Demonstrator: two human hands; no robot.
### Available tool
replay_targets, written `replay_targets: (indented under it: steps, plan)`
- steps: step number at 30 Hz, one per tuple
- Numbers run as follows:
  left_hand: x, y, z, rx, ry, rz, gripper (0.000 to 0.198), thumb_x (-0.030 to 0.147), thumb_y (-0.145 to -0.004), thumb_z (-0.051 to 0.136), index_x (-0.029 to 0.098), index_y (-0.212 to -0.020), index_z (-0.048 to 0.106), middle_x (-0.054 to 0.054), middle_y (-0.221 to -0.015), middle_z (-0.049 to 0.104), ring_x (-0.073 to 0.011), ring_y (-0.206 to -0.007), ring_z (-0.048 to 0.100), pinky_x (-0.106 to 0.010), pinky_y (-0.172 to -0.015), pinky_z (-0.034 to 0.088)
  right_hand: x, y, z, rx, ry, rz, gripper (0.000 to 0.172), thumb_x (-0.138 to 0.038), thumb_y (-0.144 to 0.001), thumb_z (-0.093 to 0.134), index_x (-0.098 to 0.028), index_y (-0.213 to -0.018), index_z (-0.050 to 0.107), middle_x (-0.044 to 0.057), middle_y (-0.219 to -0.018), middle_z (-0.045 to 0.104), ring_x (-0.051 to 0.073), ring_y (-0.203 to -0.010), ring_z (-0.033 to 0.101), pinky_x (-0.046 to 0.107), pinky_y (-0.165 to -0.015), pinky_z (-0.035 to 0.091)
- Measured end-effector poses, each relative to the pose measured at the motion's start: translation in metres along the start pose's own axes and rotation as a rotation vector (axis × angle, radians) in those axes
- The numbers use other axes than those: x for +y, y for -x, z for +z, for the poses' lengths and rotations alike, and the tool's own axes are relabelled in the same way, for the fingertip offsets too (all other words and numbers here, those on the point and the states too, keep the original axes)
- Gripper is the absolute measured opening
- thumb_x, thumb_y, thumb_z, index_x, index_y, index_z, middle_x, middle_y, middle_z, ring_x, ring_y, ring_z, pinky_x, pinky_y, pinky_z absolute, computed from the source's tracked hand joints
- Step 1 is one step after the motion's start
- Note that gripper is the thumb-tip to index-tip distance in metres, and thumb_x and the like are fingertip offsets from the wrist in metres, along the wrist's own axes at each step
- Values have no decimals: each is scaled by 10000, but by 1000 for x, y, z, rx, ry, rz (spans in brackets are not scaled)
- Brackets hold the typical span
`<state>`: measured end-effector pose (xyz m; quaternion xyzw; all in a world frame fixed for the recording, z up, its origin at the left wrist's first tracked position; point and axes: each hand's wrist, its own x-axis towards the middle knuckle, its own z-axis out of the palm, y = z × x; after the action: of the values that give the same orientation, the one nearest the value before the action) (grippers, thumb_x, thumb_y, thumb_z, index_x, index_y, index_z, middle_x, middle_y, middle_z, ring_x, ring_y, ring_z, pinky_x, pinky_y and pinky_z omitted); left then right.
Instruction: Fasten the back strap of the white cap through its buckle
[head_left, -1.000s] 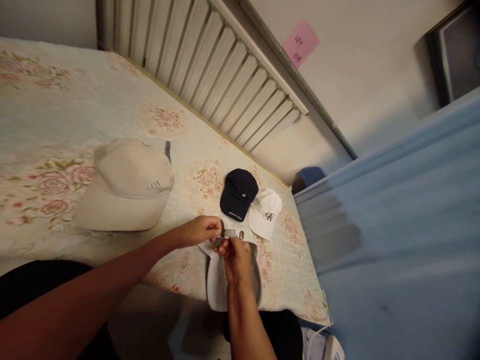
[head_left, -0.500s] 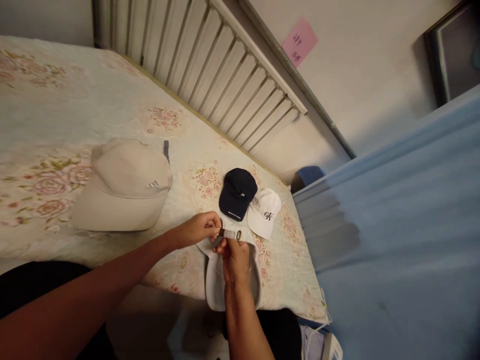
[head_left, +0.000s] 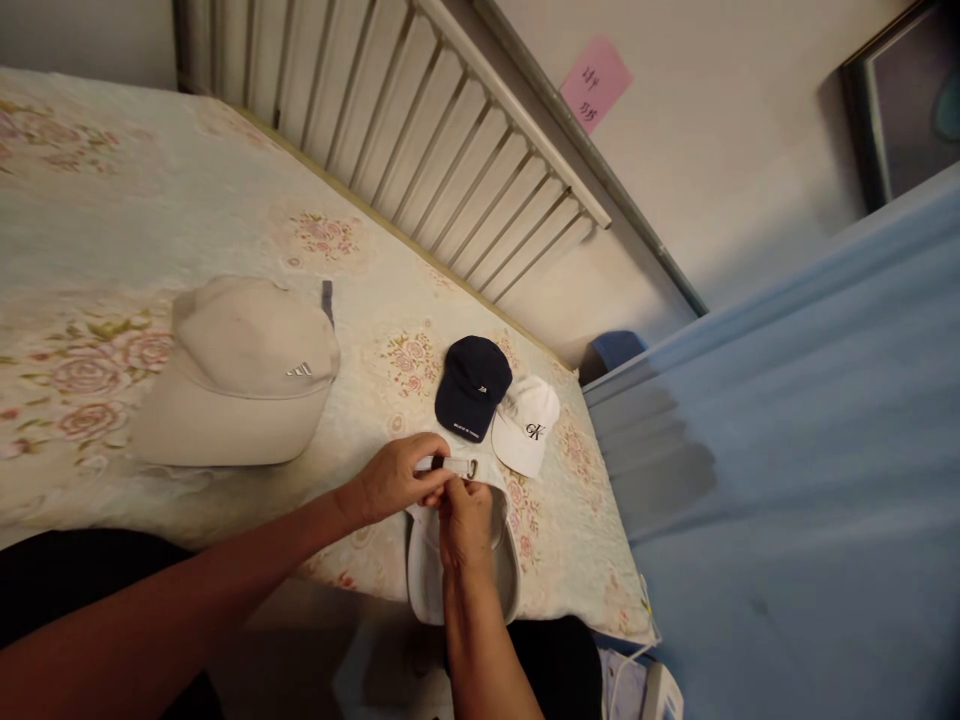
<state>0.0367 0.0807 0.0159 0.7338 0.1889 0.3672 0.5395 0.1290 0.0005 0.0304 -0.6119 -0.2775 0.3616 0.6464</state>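
At 10 o'clock from your hands, a beige cap point(head_left: 240, 370) lies on the floral cloth point(head_left: 360, 390), well apart. Your left hand point(head_left: 397, 480) pinches the pale strap point(head_left: 454, 465) of a light cap point(head_left: 426, 570), its fingers hiding part of it. The light cap is at 6 o'clock, lower part out past the cloth's near edge. Your right hand point(head_left: 466, 520) closes in under the strap, fingertips meeting the left's; can't tell exactly what they grip. Metal buckle point(head_left: 472, 469) shows at 2 o'clock. Likely risks: a loose pinch lets the narrow strap slip or twist; covered fingers make misaligning it easy; with both grips gone, overhang could tip the light cap off. Navy cap point(head_left: 474, 385) at 1 o'clock, white cap point(head_left: 525, 430) at 2, close enough that a wide elbow or hand swing could knock them.
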Motion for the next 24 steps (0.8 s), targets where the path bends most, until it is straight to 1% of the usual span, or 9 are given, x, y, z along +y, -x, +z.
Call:
replay_targets:
  steps: [4,8,10,13,16,18,21,24]
  plan:
    - [1,2,-1,42,-272,96,69,238,-793,527,201,-850,541,-6,-808,573,-137,-735,528,-238,-643,402,-1,1,2,32,28,3,227,-179,-679,527,-205,-459,582,-31,-426,542,112,-401,438,257,-465,324]
    - [2,4,-1,43,-353,112,92,276,-825,509,195,-863,533,-17,-825,576,-140,-744,531,-232,-632,402,1,1,1,21,-9,17,213,-167,-662,535,-200,-457,581,-32,-430,537,99,-397,411,246,-452,306]
    - [2,5,-1,35,-339,107,94,276,-823,513,195,-867,535,-15,-827,583,-139,-745,540,-229,-637,410,3,0,-1,1,-35,13,206,-173,-662,537,-195,-463,585,-26,-436,546,102,-411,427,242,-461,321]
    - [0,5,-3,8,-260,84,111,249,-805,527,203,-904,549,-5,-848,605,-140,-768,564,-234,-669,431,7,-1,-3,-48,-73,11,194,-200,-667,538,-188,-479,586,-21,-448,561,110,-424,454,249,-488,359]
    - [-2,4,-7,19,-177,44,251,231,-754,588,209,-1001,549,-5,-897,628,-159,-841,592,-258,-731,450,8,-4,-7,-66,-89,25,181,-219,-672,545,-189,-499,587,-30,-452,553,108,-410,451,256,-494,378]
    - [-4,3,-9,29,-156,43,296,218,-726,614,206,-1015,551,-9,-925,637,-172,-892,596,-277,-785,448,5,-4,-9,-68,-126,38,183,-225,-683,556,-191,-506,587,-36,-453,539,105,-410,450,258,-501,391]
    - [-5,1,-12,27,-141,66,206,180,-741,569,204,-945,565,-2,-908,643,-162,-883,593,-283,-811,435,-2,-5,-13,-96,-223,47,204,-231,-708,576,-182,-509,582,-32,-457,521,106,-432,459,266,-521,417]
    - [-3,-2,-14,41,-114,37,133,158,-751,517,197,-868,567,11,-824,631,-148,-807,586,-272,-762,433,-6,-4,-15,-123,-320,48,178,-202,-708,589,-177,-533,567,-37,-469,499,102,-446,445,263,-510,419]
